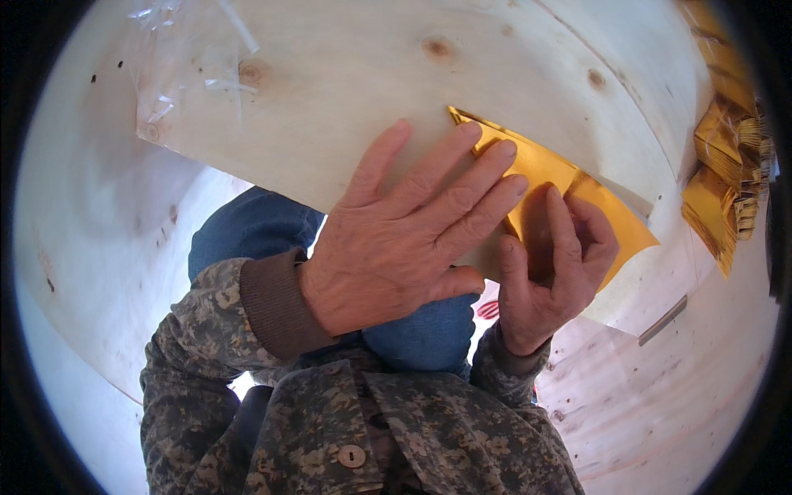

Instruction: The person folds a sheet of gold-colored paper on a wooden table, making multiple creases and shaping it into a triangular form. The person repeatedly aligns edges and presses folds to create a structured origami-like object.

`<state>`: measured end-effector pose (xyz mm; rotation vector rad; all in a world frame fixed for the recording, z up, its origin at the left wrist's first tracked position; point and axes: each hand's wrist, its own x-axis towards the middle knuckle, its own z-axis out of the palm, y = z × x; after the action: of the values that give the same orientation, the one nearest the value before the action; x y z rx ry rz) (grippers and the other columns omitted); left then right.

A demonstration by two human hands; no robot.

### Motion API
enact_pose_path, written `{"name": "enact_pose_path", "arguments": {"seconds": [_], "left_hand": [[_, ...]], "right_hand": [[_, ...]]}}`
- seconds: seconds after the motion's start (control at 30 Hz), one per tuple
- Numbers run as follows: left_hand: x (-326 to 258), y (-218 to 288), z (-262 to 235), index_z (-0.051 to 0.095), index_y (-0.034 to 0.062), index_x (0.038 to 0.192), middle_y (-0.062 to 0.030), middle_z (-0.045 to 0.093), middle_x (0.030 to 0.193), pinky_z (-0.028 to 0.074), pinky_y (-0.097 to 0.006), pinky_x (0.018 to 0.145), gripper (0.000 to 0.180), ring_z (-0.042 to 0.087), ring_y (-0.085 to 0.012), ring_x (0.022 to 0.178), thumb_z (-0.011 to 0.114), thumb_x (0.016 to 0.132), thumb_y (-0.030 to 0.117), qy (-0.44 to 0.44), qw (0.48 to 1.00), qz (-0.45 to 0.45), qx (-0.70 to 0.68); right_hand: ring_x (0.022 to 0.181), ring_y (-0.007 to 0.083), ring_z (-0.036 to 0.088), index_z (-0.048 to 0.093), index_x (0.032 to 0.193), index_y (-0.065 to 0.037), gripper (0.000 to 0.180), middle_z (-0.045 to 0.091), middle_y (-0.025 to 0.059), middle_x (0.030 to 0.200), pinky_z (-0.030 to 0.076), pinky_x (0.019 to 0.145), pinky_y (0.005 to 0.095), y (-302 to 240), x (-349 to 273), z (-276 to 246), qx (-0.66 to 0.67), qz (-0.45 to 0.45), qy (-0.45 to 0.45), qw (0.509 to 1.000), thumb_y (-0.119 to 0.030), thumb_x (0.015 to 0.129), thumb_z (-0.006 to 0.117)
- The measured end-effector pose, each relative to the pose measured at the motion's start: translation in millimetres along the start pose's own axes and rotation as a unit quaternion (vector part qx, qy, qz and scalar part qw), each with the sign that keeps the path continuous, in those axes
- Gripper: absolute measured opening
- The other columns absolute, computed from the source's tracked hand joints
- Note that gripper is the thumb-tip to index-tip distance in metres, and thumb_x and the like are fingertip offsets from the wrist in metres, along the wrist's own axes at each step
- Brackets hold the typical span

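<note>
A shiny gold sheet [540, 173] lies on the near edge of a pale plywood board [346, 91]. My left hand [404, 231] lies flat on the board with its fingers spread, the fingertips pressing the gold sheet's left part. My right hand [549, 276] pinches the sheet's near edge, thumb on top and fingers curled under it. Part of the sheet is hidden behind both hands.
A stack of gold sheets and fringed paper [726, 181] sits at the right. Crumpled clear plastic [194, 58] lies on the board's far left. A second wooden surface [668, 396] is at the lower right. My knees in blue trousers [264, 227] are below the board.
</note>
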<state>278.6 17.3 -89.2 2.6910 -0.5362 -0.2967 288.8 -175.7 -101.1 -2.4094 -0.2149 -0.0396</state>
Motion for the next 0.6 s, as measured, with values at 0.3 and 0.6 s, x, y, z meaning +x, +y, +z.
{"name": "enact_pose_path", "arguments": {"seconds": [0.3, 0.6], "left_hand": [[-3.0, -0.5, -0.5, 0.054, 0.0136, 0.142, -0.0071, 0.046, 0.153, 0.012, -0.056, 0.120, 0.073, 0.039, -0.0273, 0.143, 0.034, 0.096, 0.067, 0.030, 1.000, 0.000, 0.005], [-2.8, -3.1, 2.9, 0.051, 0.0139, 0.144, -0.0088, 0.044, 0.155, 0.012, -0.055, 0.120, 0.076, 0.037, -0.0282, 0.145, 0.035, 0.095, 0.068, 0.016, 0.999, -0.012, -0.030]], "right_hand": [[0.109, 0.0283, 0.057, 0.070, 0.122, -0.002, 0.059, 0.052, 0.0159, 0.123, 0.051, 0.094, 0.0356, 1.1, 0.1, 1.4, 0.004, 0.000, 0.001, 1.000, -0.008, 0.066, 0.086], [0.109, 0.0272, 0.057, 0.070, 0.123, -0.001, 0.054, 0.050, 0.0167, 0.126, 0.051, 0.094, 0.0343, 0.4, -0.8, 2.1, 0.016, 0.000, 0.006, 1.000, -0.008, 0.071, 0.084]]}}
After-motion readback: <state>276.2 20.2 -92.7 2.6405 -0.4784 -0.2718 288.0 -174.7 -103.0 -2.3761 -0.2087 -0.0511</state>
